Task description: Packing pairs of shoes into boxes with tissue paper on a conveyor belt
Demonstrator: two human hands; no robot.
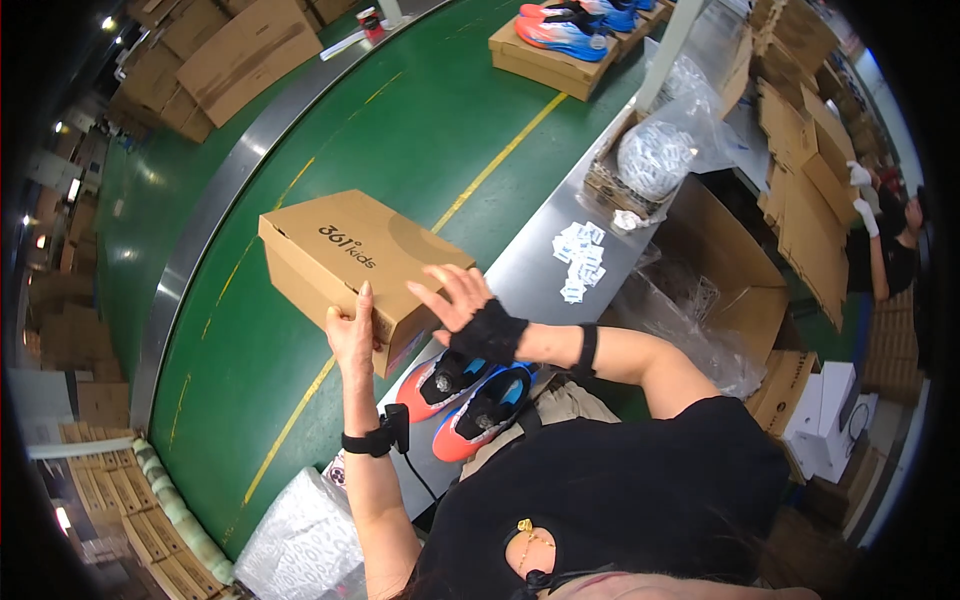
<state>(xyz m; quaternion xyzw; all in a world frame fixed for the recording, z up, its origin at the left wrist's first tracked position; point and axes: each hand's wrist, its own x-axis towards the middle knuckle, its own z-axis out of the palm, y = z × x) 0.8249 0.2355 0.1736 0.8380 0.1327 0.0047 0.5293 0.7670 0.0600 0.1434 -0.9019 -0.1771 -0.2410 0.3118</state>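
A closed brown cardboard shoebox [345,255] sits tilted over the green belt, at the edge of the metal ledge. My left hand [350,330] grips its near side, the thumb on the lid and the other fingers partly hidden against the box. Beside the box's right corner is my right hand [462,302], its fingers spread and nothing in it. Whether its fingertips touch the cardboard, I cannot tell. Just below that hand, a pair of orange, white and blue shoes [480,415] with black openings rests on the ledge, close to my body.
Small white sachets [580,258] lie scattered on the metal ledge. Behind them, a box [620,185] holds a clear bag of sachets [655,160]. More shoes [565,35] top a carton [540,65] farther along the belt [420,130]. At far right, a white-gloved person [880,240] stands near flattened cardboard [805,220].
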